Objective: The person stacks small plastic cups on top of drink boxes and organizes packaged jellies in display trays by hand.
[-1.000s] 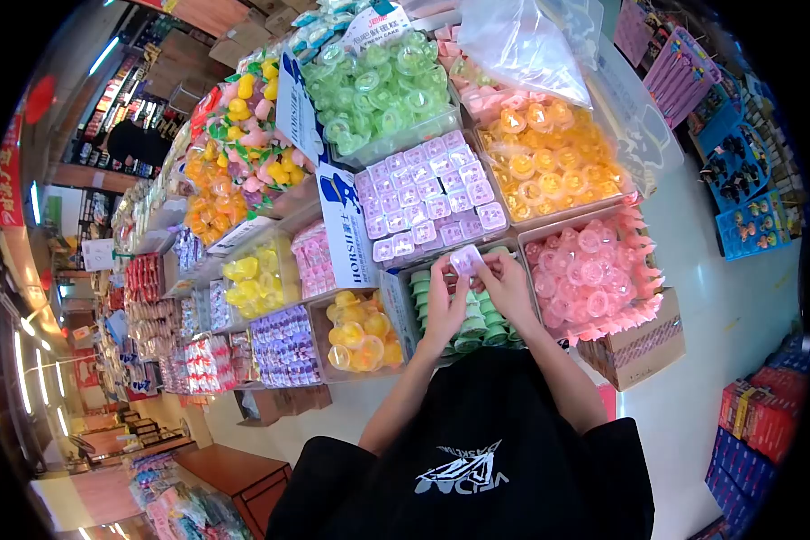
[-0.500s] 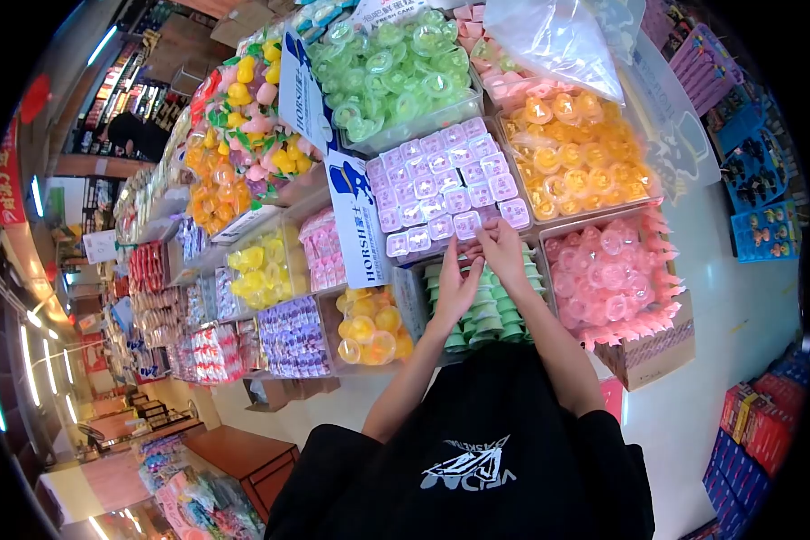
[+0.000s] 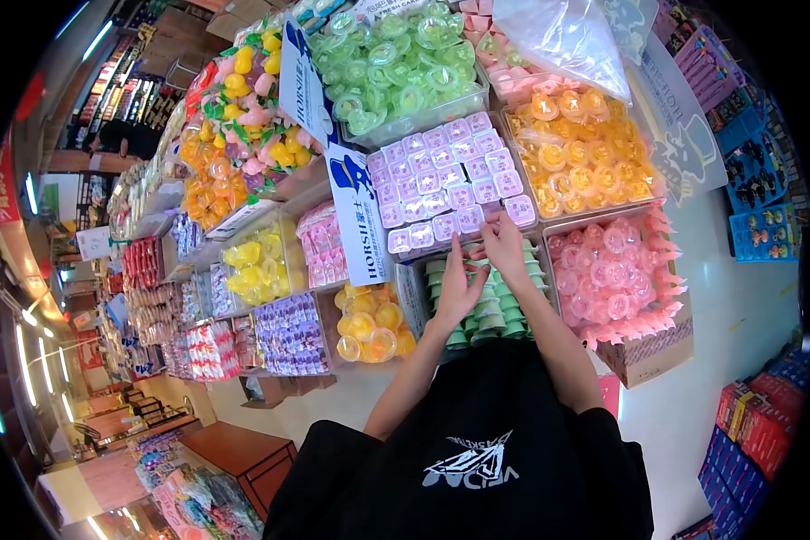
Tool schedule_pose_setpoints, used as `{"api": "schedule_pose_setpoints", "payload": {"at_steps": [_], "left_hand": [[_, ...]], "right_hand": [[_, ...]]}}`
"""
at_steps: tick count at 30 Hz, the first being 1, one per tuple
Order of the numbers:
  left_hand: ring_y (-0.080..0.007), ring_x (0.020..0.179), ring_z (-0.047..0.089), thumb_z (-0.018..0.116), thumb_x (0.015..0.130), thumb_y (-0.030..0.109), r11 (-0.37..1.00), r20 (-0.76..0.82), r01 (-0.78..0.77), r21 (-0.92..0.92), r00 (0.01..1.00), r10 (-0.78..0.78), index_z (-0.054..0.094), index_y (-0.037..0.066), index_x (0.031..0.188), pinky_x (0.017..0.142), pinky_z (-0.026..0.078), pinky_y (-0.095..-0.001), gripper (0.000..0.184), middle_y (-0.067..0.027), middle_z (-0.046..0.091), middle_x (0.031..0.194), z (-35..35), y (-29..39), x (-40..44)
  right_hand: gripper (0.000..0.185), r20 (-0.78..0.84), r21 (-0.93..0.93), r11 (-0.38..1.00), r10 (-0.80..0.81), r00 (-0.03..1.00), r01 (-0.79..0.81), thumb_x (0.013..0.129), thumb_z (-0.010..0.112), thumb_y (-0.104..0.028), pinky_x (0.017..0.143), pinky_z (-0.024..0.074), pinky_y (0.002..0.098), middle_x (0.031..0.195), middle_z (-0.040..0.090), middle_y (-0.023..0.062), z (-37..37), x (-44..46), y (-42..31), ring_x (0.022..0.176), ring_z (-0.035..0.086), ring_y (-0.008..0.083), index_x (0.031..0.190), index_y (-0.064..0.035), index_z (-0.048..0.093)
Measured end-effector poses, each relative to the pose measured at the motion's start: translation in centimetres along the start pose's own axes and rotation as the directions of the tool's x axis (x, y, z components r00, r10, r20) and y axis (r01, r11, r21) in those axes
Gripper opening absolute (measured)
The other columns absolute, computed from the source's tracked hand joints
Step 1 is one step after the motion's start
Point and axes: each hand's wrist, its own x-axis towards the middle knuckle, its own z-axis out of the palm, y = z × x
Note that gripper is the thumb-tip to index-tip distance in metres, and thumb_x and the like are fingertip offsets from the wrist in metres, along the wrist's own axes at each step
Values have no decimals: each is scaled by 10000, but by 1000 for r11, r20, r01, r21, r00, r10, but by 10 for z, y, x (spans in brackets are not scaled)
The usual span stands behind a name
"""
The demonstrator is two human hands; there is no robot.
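Observation:
Rows of small square purple-lidded cups (image 3: 435, 178) fill a bin in front of me. My left hand (image 3: 460, 286) is at the bin's front edge, palm partly turned up, fingers stretched and apart, with no object visible in it. Beside it, my right hand (image 3: 506, 252) reaches to a dark gap in the front row, its fingers bent and drawn together. Whatever those fingertips hold, if anything, is hidden. A purple-lidded cup (image 3: 519, 211) lies just right of the gap, close to the right fingertips. Below both hands are stacked green cups (image 3: 488, 315).
Neighbouring bins hold green jelly cups (image 3: 403, 63), orange cups (image 3: 585, 153), pink cups (image 3: 605, 270) and yellow cups (image 3: 369, 322). A blue-and-white sign card (image 3: 355, 216) stands upright at the purple bin's left. A clear plastic bag (image 3: 571, 40) lies at the back.
The front-row purple cup by my left fingertips now sits more in line with its neighbours. My right fingers have shifted slightly at the gap. The whole view has moved a little.

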Motion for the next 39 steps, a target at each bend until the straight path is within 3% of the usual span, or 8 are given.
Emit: {"api": "schedule_pose_setpoints", "payload": {"at_steps": [14, 23, 39], "left_hand": [[-173, 846, 601, 672, 870, 82, 1000, -8, -27, 11, 1000, 27, 65, -23, 1531, 727, 523, -300, 903, -135, 548, 1113, -3, 0, 2], [-158, 828, 595, 687, 854, 65, 1000, -20, -25, 12, 999, 26, 68, -1, 1540, 707, 517, -292, 927, -137, 544, 1108, -2, -4, 0], [-173, 832, 613, 707, 846, 90, 999, -20, -24, 32, 999, 25, 85, -6, 1537, 713, 515, -305, 934, -139, 546, 1103, -4, -2, 3]], "right_hand": [[275, 20, -97, 995, 38, 999, -36, 945, 501, -45, 377, 492, 307, 814, 667, 175, 1, 3, 1, 473, 642, 200, 1184, 67, 423], [284, -12, -268, 963, -42, 999, 38, 954, 543, -95, 364, 471, 282, 836, 669, 143, 0, 0, -3, 471, 622, 160, 1187, 40, 453], [330, 26, -252, 967, -23, 999, 28, 959, 570, -167, 371, 465, 274, 890, 664, 159, -2, 2, 0, 490, 635, 165, 1169, 82, 518]]}}
